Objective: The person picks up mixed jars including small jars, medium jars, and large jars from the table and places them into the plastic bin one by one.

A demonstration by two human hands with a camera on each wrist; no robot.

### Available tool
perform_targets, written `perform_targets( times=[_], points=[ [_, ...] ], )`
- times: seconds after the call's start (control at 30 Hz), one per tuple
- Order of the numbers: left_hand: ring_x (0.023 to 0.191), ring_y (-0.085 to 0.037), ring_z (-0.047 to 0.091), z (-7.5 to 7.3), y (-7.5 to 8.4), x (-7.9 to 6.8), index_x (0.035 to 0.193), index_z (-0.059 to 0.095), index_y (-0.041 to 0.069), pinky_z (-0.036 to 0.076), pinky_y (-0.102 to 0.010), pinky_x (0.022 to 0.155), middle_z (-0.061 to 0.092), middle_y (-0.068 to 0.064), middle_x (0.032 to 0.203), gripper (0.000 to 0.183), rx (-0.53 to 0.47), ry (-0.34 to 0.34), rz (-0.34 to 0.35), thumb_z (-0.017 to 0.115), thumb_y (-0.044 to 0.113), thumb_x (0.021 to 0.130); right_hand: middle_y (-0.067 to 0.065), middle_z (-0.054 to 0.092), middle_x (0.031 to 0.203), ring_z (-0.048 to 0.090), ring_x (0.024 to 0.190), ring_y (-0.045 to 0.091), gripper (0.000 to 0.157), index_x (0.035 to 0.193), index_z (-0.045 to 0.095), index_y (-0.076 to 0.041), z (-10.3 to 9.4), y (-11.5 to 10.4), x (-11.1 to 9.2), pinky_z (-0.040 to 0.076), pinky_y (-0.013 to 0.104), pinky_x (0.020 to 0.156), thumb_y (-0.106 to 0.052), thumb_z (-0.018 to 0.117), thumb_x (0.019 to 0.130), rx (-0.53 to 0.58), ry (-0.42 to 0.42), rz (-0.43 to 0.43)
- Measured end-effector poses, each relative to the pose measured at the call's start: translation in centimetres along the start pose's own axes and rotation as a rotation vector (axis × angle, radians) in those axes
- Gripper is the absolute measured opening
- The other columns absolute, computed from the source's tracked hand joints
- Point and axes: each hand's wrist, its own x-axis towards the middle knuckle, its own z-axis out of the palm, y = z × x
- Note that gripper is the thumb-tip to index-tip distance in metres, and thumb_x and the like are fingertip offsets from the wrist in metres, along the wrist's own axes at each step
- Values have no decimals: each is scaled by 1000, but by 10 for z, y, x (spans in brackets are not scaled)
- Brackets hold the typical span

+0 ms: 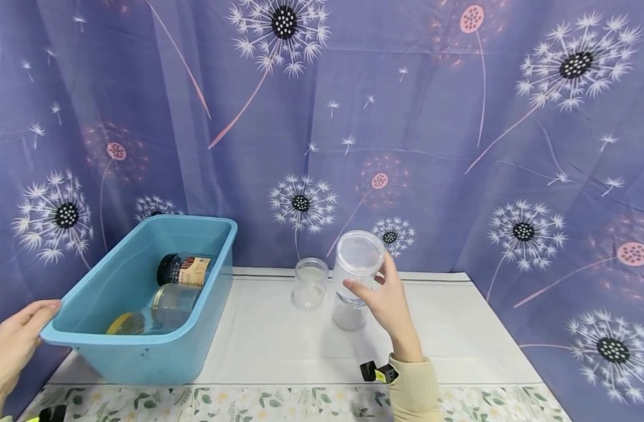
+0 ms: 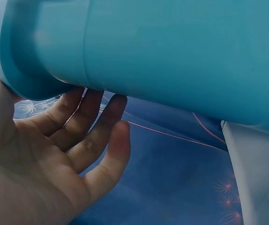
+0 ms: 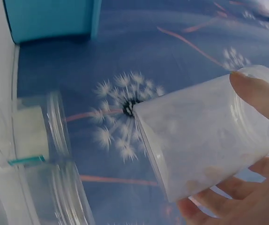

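Note:
My right hand point(image 1: 387, 299) grips a clear plastic jar point(image 1: 359, 258) point(image 3: 200, 136), thumb on one side and fingers on the other. In the head view this jar overlaps a second clear jar point(image 1: 348, 316) standing on the table; the right wrist view has a gap between them. Another clear jar point(image 1: 309, 284) stands just left of these. At the far left, my left hand point(image 1: 18, 340) point(image 2: 64, 145) holds the near left corner of a blue plastic bin point(image 1: 111, 339), fingers under the rim. Inside the bin lie a dark-lidded labelled jar point(image 1: 187, 270), a clear jar point(image 1: 174, 305) and a yellow-lidded jar point(image 1: 126, 323).
A white cloth point(image 1: 280, 351) covers the table, with a flowered strip point(image 1: 280, 404) along the front edge. A purple dandelion-print curtain point(image 1: 433, 193) hangs behind and at both sides. The bin stands on the table's left part.

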Motion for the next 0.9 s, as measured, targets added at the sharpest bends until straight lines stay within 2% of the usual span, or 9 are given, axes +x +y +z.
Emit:
perform_targets(
  times=[0.13,0.23,0.5,0.53,0.67,0.73,0.77,0.8,0.9],
  points=[
    [86,15,30,-2,-11,4,128,47,-6,22,-72,102,37,39,92,46,1,14,6,39,33,106,15,56,129,51,118,29,88,147,38,-3,16,-5,-1,41,50,99,-7,86,72,-22,-65,-34],
    [89,14,32,-2,-16,7,132,50,2,22,-69,104,48,26,98,43,10,11,-9,38,34,106,8,56,132,52,118,25,91,148,39,-11,28,6,-1,42,50,98,-11,88,71,-37,-106,-43],
    [85,13,31,-3,-6,3,128,38,-17,18,-78,96,47,29,93,53,10,8,-1,39,31,106,-7,56,128,52,115,14,93,147,39,-33,58,23,-4,43,42,98,-25,90,70,-72,-222,-105],
    [85,14,32,-3,-10,5,126,47,-9,29,-70,99,48,29,94,45,25,20,7,39,31,106,-7,55,129,52,116,14,92,146,39,-33,61,23,-5,43,43,98,-25,90,70,-70,-242,-129],
    [93,8,41,-5,-26,14,121,56,23,35,-59,99,56,16,102,26,59,34,12,39,34,106,-10,54,132,51,118,11,90,145,40,-35,75,19,-7,45,39,96,-30,89,70,-95,-302,-193],
    [102,-2,46,-4,-28,14,126,55,22,35,-59,99,58,5,110,29,60,27,4,37,34,106,-10,52,134,50,120,10,90,146,40,-34,81,18,-9,46,38,95,-32,89,71,-107,-329,-204],
    [101,-3,45,-4,-26,13,131,52,11,26,-70,100,57,2,110,37,51,14,-2,37,34,106,-11,51,136,49,120,10,91,147,39,-33,84,17,-11,47,37,94,-35,89,70,-119,-338,-203],
    [94,6,41,-3,-27,13,129,52,10,27,-69,100,54,14,104,36,56,16,-5,37,34,106,-10,51,137,49,121,10,92,147,39,-32,87,16,-12,47,36,94,-36,89,71,-119,-351,-204],
    [90,6,40,-1,-21,10,134,41,-9,18,-76,98,54,13,99,50,25,-8,-6,36,32,106,-12,49,138,48,121,9,91,148,36,-34,96,12,-11,46,37,95,-39,87,72,-112,-399,-210]
  ],
)
